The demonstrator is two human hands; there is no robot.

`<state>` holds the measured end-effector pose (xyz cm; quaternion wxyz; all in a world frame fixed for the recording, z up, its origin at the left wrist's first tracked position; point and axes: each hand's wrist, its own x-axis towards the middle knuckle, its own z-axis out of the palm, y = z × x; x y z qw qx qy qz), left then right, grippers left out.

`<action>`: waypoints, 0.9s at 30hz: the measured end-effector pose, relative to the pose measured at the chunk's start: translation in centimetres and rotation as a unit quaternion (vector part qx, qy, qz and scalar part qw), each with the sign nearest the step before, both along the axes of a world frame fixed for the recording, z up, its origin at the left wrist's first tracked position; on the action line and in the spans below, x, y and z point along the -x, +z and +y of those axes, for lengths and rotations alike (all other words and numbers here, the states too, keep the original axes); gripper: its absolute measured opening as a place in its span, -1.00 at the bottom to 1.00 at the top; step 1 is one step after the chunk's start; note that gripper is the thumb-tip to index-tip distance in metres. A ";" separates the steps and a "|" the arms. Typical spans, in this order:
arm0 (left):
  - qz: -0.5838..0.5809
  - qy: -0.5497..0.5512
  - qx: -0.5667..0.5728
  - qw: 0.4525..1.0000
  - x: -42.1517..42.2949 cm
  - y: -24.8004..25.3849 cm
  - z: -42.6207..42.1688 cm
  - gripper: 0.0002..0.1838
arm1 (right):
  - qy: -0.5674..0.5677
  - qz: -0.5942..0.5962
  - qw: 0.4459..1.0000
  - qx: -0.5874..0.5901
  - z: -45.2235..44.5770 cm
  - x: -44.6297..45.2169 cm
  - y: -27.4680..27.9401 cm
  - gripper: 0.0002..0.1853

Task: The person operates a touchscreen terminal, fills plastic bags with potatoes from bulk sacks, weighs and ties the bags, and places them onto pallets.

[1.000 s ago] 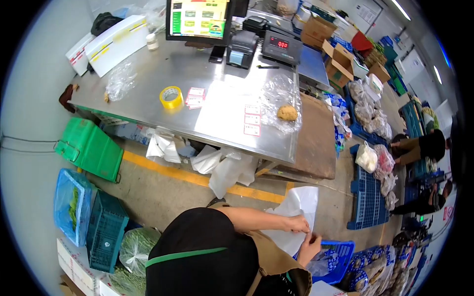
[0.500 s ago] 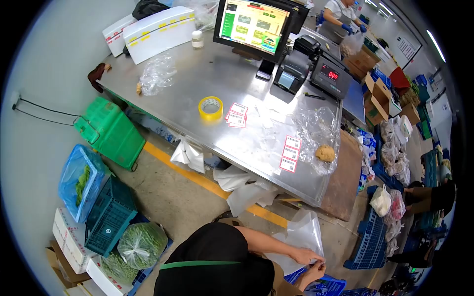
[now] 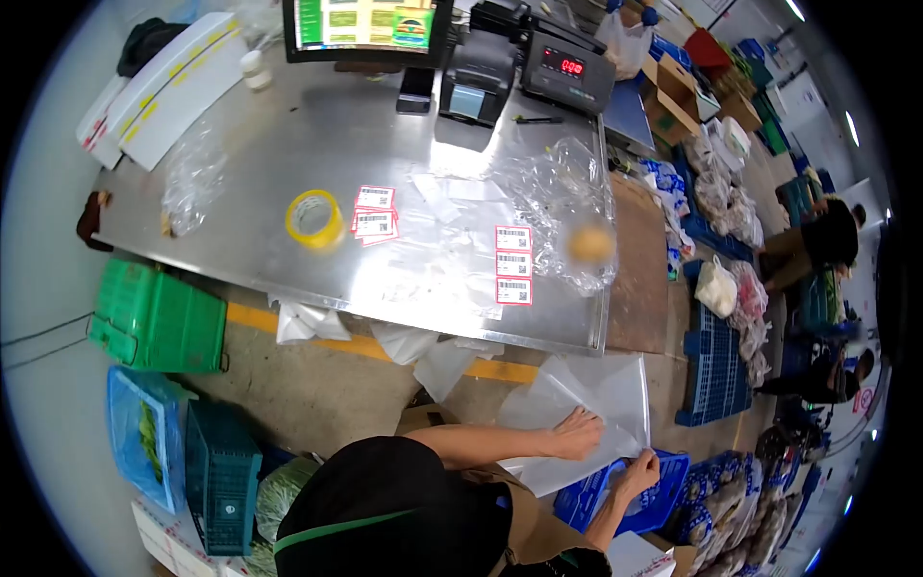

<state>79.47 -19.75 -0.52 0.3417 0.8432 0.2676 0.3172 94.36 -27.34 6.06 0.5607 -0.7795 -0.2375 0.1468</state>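
Observation:
A clear plastic bag (image 3: 620,389) hangs spread out in front of me, below the table's near edge. My left hand (image 3: 577,434) lies over the bag's middle, its fingers curled closed on the film. At the bag's lower right edge, my right hand (image 3: 638,471) pinches the plastic between thumb and fingers. Beneath the hands sits a blue plastic crate (image 3: 663,495), partly covered by the bag and my right forearm. What is inside the crate is hard to make out.
The steel table (image 3: 260,250) carries yellow tape (image 3: 314,219), barcode labels (image 3: 513,264), a blurred round tan item (image 3: 591,244), a scale (image 3: 567,72) and a printer (image 3: 476,82). Left stand a green bin (image 3: 159,317) and a dark green crate (image 3: 221,471). People work at far right.
My hands have risen and moved farther apart, and the bag is spread wider between them. The left hand has shifted from the bag's edge onto its middle. My view has turned right.

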 end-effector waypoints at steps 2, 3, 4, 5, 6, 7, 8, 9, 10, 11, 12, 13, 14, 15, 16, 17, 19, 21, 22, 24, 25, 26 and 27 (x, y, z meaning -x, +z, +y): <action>-0.100 0.032 -0.020 0.994 -0.3 0.8 0.2 -0.78 | -0.008 0.024 1.000 0.008 0.2 1.1 -1.2 -0.83; -0.091 0.009 -0.012 0.996 -0.6 0.6 0.3 -0.79 | -0.007 0.047 0.999 -0.008 0.3 1.8 -1.8 -0.86; -0.082 -0.013 -0.004 0.997 -1.0 0.4 0.5 -0.79 | 0.006 0.021 0.998 0.051 0.1 2.2 -1.5 -0.88; -0.072 -0.035 0.004 0.997 -1.4 0.1 0.6 -0.79 | 0.001 0.029 0.998 0.054 0.0 2.5 -1.6 -0.89; -0.027 -0.078 0.022 0.996 -1.7 -0.2 0.8 -0.80 | -0.004 0.037 0.998 0.057 -0.1 2.6 -1.8 -0.90; 0.018 -0.122 0.040 0.992 -1.9 -0.5 0.9 -0.82 | -0.023 0.055 0.998 0.037 -0.5 1.7 -2.7 -0.88; 0.063 -0.165 0.057 0.983 -2.0 -0.6 1.0 -0.83 | -0.042 0.073 0.996 0.018 -1.1 0.3 -3.9 -0.86; 0.064 -0.156 0.043 0.985 -2.1 -0.9 0.9 -0.85 | -0.060 0.090 0.994 -0.002 -1.5 -0.6 -4.6 -0.83; 0.066 -0.146 0.029 0.987 -2.1 -1.2 0.6 -0.87 | -0.087 0.121 0.989 0.008 -1.4 -0.6 -4.4 -0.82; 0.068 -0.137 0.014 0.988 -2.1 -1.5 0.3 -0.88 | -0.113 0.152 0.982 0.018 -1.0 0.2 -3.4 -0.81; 0.059 -0.117 -0.014 0.991 -2.3 -1.6 -0.2 -0.90 | -0.140 0.183 0.973 0.028 -0.7 0.6 -2.9 -0.80; 0.051 -0.096 -0.042 0.993 -2.6 -1.8 -0.8 -0.91 | -0.142 0.209 0.966 0.054 -1.1 0.1 -3.3 -0.75; 0.042 -0.075 -0.070 0.994 -2.7 -1.8 -1.0 -0.92 | -0.144 0.283 0.947 0.051 -1.7 -0.7 -4.1 -0.72; 0.041 -0.072 -0.075 0.994 -2.8 -1.6 -1.0 -0.92 | -0.145 0.357 0.922 0.048 -2.2 -1.7 -5.1 -0.68; 0.041 -0.069 -0.080 0.994 -2.7 -1.1 -1.1 -0.92 | -0.145 0.428 0.891 0.044 -2.6 -2.5 -6.1 -0.63; 0.041 -0.065 -0.085 0.993 -2.7 -0.8 -1.0 -0.93 | -0.162 0.451 0.874 0.078 -2.8 -3.1 -7.0 -0.61; 0.078 -0.090 -0.057 0.991 -2.9 -0.9 -1.2 -0.91 | -0.193 0.494 0.835 0.145 -3.0 -4.3 -8.5 -0.58; 0.067 -0.131 -0.013 0.989 -2.7 -1.1 -1.6 -0.90 | -0.126 0.523 0.834 0.126 -4.4 -6.2 -9.0 -0.58; 0.039 -0.156 0.014 0.987 -2.4 -1.6 -1.7 -0.90 | -0.085 0.537 0.831 0.117 -4.7 -6.9 -9.3 -0.58; 0.007 -0.191 0.023 0.981 -2.8 -4.6 -2.6 -0.88 | -0.100 0.481 0.861 0.133 -4.8 -8.1 -8.3 -0.60; 0.040 -0.238 0.068 0.968 -3.3 -5.7 -3.0 -0.87 | -0.091 0.487 0.862 0.105 -4.2 -7.8 -6.8 -0.61; 0.018 -0.240 0.080 0.967 -3.9 -6.9 -3.6 -0.84 | -0.066 0.498 0.858 0.102 -4.1 -8.4 -6.1 -0.73; -0.015 -0.231 0.171 0.958 -4.7 -8.0 -4.3 -0.81 | -0.058 0.483 0.867 0.107 -4.4 -9.2 -5.1 -0.74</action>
